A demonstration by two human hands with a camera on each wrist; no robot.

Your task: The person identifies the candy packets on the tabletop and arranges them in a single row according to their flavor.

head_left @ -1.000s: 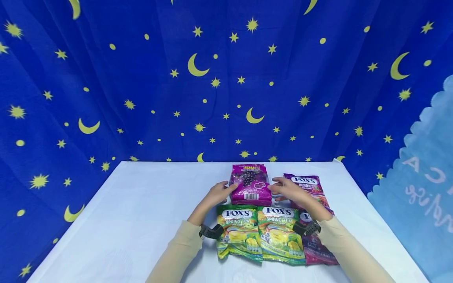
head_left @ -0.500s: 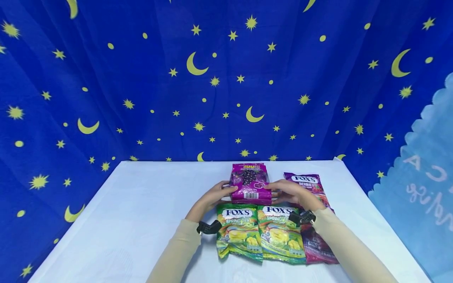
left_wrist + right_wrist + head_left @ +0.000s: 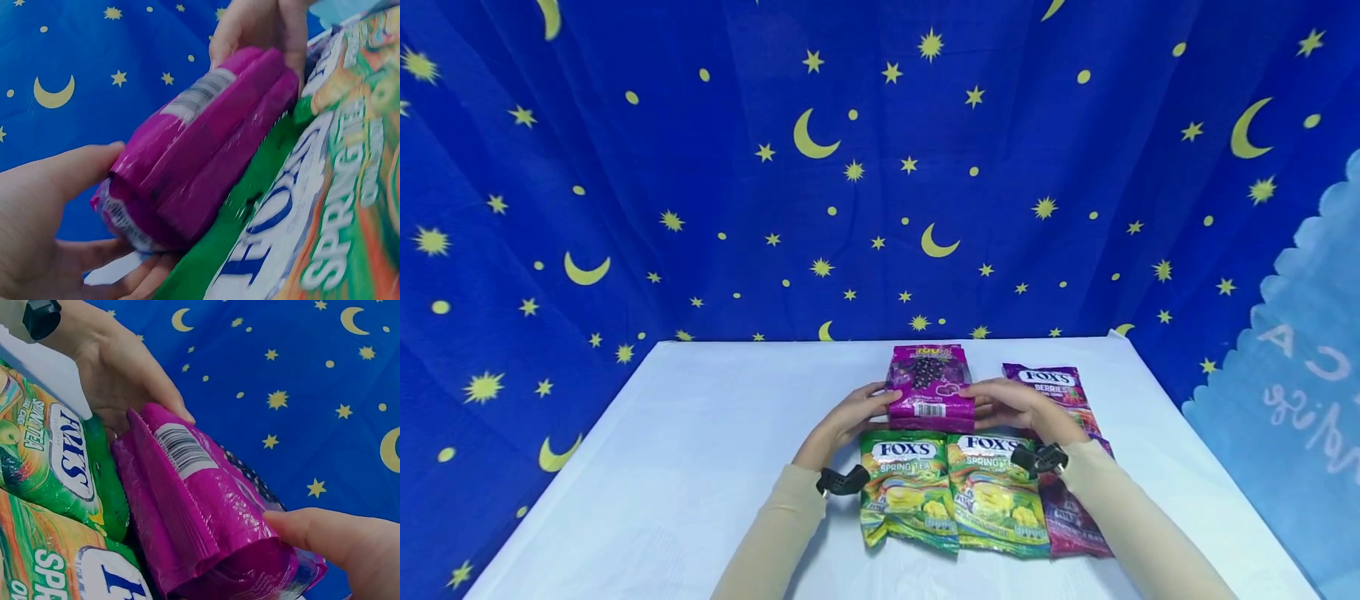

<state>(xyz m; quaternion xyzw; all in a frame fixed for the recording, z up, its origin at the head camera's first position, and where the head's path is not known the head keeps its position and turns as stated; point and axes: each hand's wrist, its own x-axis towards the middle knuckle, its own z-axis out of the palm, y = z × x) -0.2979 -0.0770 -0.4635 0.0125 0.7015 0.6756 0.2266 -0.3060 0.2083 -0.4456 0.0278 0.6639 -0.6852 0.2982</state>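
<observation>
A purple candy bag (image 3: 929,390) with dark grapes and a barcode on its front stands toward the back of the white table. My left hand (image 3: 852,415) grips its left lower side, thumb on the front and fingers lower down, as the left wrist view confirms. On the opposite side my right hand (image 3: 1017,406) holds the same bag, thumb over the front edge. The bag's folded bottom seam (image 3: 219,162) faces me in the left wrist view. Just in front lie two green-yellow Fox's Spring Tea bags, the left one (image 3: 906,496) and the right one (image 3: 996,500), side by side.
A purple-red Fox's Berries bag (image 3: 1051,390) lies beyond my right wrist. Another dark red Fox's bag (image 3: 1075,521) is partly hidden under my right forearm. A blue star-patterned curtain (image 3: 880,167) hangs behind the white table (image 3: 700,467).
My right hand has moved left from beside the purple candy bag and now holds it. My left hand has closed in on the bag's left side. The Fox's bags have stayed put.
</observation>
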